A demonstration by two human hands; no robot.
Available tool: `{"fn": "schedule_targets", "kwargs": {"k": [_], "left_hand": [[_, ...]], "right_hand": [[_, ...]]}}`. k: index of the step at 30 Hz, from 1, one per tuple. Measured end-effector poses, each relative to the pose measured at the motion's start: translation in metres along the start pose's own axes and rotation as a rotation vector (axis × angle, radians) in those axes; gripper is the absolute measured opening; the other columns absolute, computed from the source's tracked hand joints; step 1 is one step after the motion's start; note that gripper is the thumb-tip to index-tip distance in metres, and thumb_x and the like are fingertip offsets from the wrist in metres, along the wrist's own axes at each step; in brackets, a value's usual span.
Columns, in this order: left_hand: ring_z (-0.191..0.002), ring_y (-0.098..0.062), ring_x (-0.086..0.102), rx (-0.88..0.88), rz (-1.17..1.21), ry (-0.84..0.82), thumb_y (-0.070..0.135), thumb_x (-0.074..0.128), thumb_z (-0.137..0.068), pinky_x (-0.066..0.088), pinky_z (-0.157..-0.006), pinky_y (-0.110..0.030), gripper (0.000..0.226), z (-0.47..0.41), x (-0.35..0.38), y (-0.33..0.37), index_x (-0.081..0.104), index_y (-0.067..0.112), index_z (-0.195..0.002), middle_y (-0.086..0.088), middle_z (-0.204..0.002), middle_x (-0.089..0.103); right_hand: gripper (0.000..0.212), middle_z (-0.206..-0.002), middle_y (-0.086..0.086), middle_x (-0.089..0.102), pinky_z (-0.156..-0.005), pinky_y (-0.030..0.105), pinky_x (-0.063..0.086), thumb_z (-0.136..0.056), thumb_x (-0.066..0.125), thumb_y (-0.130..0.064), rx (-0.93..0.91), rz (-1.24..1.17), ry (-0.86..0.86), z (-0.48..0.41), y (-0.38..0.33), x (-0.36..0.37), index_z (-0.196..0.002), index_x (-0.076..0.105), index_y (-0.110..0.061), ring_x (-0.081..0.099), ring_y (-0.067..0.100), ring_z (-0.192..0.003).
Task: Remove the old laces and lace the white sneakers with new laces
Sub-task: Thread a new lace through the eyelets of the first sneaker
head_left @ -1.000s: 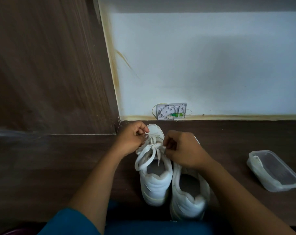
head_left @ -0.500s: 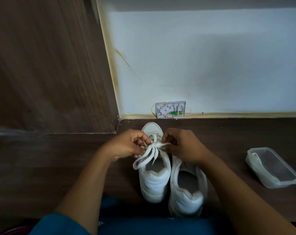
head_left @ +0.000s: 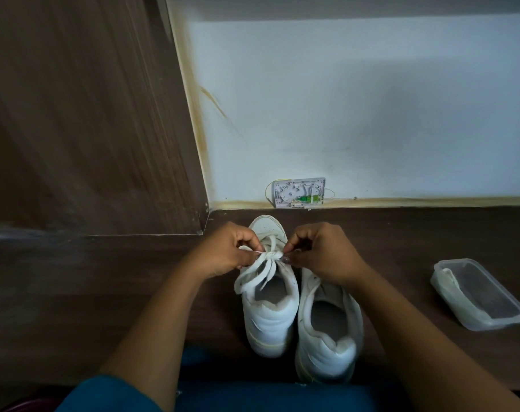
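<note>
Two white sneakers stand side by side on the dark wooden desk, heels toward me. The left sneaker (head_left: 269,319) has a white lace (head_left: 260,270) knotted over its tongue, with loops trailing down to the left. My left hand (head_left: 226,252) pinches the lace at the left of the knot. My right hand (head_left: 321,254) pinches the lace at the right of the knot. The right sneaker (head_left: 327,331) shows an open collar; its front is hidden under my right hand.
A clear plastic container (head_left: 477,294) with something white inside lies on the desk (head_left: 416,233) at the right. A small white wall box (head_left: 297,193) with a green part sits at the wall's foot. A wooden panel (head_left: 83,114) rises at the left.
My two hands have come closer together at the knot on the left sneaker, each pinching the lace. The lace loops hang lower left than before.
</note>
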State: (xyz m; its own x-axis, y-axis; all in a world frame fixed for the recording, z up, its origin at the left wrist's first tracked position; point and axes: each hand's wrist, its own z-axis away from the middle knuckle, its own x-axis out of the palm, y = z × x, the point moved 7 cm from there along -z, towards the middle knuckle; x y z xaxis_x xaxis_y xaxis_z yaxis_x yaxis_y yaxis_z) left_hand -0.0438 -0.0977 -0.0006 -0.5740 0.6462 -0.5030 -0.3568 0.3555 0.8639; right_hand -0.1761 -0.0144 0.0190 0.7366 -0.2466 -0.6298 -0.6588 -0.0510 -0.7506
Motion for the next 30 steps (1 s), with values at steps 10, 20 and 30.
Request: {"fn": "schedule_targets", "kwargs": {"k": [10,20,30], "left_hand": [[-0.056,0.004,0.053,0.037,-0.282,0.094,-0.003,0.073,-0.073,0.044,-0.062,-0.019,0.036,-0.002,-0.008,0.004,0.06,0.024,-0.054,0.015,-0.054,0.06],[-0.062,-0.011,0.056,0.01,-0.377,0.133,-0.006,0.071,-0.07,0.048,-0.062,-0.027,0.041,-0.003,-0.011,-0.001,0.057,0.025,-0.048,0.007,-0.057,0.06],[-0.077,-0.012,0.053,0.09,-0.262,0.227,0.001,0.067,-0.076,0.043,-0.067,-0.024,0.032,0.002,-0.01,0.027,0.058,0.032,-0.074,0.005,-0.087,0.059]], "right_hand": [[0.029,-0.055,-0.017,0.05,-0.052,0.009,0.033,-0.072,0.062,0.006,-0.04,0.252,-0.065,-0.002,-0.005,0.007,-0.066,0.059,-0.023,0.048,-0.003,-0.053],[0.022,-0.073,-0.004,0.061,-0.049,0.012,0.027,-0.071,0.053,-0.001,0.019,0.444,-0.091,-0.004,-0.002,0.012,-0.073,0.064,-0.021,0.044,0.011,-0.065],[0.013,-0.079,-0.005,0.066,-0.066,0.023,0.046,-0.072,0.065,-0.009,0.103,0.259,-0.017,0.004,0.013,-0.018,-0.083,0.066,-0.017,0.06,0.012,-0.075]]}}
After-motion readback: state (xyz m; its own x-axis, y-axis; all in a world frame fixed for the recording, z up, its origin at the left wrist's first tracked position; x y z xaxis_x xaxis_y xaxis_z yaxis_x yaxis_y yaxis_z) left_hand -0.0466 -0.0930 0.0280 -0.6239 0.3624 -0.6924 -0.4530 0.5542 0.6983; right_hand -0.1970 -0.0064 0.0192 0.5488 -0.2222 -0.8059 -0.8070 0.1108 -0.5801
